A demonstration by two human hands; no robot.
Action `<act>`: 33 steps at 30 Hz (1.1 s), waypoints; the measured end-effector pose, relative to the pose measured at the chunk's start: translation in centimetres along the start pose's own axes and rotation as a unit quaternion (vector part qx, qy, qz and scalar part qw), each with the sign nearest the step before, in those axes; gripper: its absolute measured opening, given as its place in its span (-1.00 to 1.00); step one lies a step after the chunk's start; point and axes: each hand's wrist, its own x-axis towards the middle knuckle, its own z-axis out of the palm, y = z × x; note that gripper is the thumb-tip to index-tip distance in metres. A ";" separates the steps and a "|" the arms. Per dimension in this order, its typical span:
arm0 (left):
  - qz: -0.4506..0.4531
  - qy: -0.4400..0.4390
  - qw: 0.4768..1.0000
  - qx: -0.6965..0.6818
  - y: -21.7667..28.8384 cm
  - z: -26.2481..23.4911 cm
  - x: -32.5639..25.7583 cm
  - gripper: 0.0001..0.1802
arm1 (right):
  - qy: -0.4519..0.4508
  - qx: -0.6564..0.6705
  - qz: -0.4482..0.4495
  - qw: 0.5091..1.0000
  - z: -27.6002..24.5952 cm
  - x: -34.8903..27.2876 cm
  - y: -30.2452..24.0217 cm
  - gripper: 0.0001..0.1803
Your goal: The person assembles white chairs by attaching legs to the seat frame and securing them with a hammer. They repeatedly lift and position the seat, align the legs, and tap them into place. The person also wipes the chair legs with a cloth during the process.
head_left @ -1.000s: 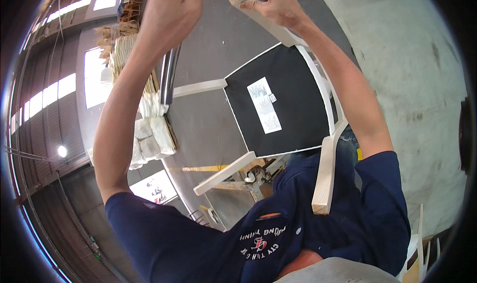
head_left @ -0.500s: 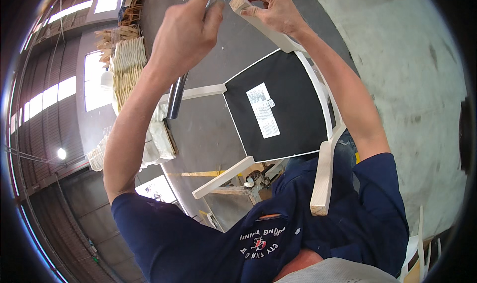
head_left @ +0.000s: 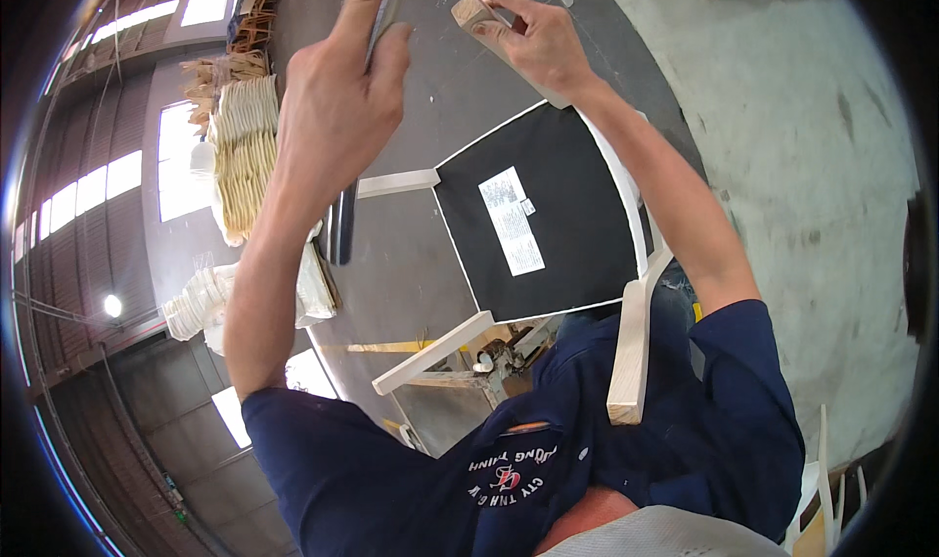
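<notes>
An upturned chair lies before me, its black seat underside [head_left: 572, 200] bearing a white label [head_left: 512, 222]. My right hand [head_left: 553, 48] is closed around the far end of one pale wooden chair leg [head_left: 473, 11], the index finger reaching over its end. Whether a small piece sits between those fingertips, I cannot tell. To the left, my left hand [head_left: 342, 97] is raised and closed on a metal tool [head_left: 342, 226]. Its dark shiny shaft shows below the hand; the top runs out of view. Another leg [head_left: 631, 356] points toward my body.
The chair rests on a dark grey table [head_left: 391, 234]. Stacked pale wooden parts [head_left: 245, 132] and a white wrapped bundle [head_left: 201, 298] stand at the left. Below the lower-left leg [head_left: 435, 352] is a metal fixture [head_left: 501, 359]. Pale concrete floor [head_left: 782, 166] lies to the right.
My left hand has moved left and a little down with the tool. My right index finger is straighter over the leg end. The chair appears shifted slightly left in view.
</notes>
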 end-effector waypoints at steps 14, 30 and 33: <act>-0.134 -0.029 0.986 -0.094 -3.2 1.7 -5.5 -0.39 | 0.105 0.003 -0.106 0.989 2.7 -1.5 1.9 -0.60; -0.062 0.026 0.992 -0.106 -0.6 1.7 -0.8 -0.32 | 0.073 0.172 -0.017 0.982 2.2 -1.3 1.8 -0.87; -0.058 -0.148 0.986 0.046 -1.9 2.4 0.6 -0.33 | 0.066 0.163 -0.017 0.984 2.0 -1.0 1.5 -0.86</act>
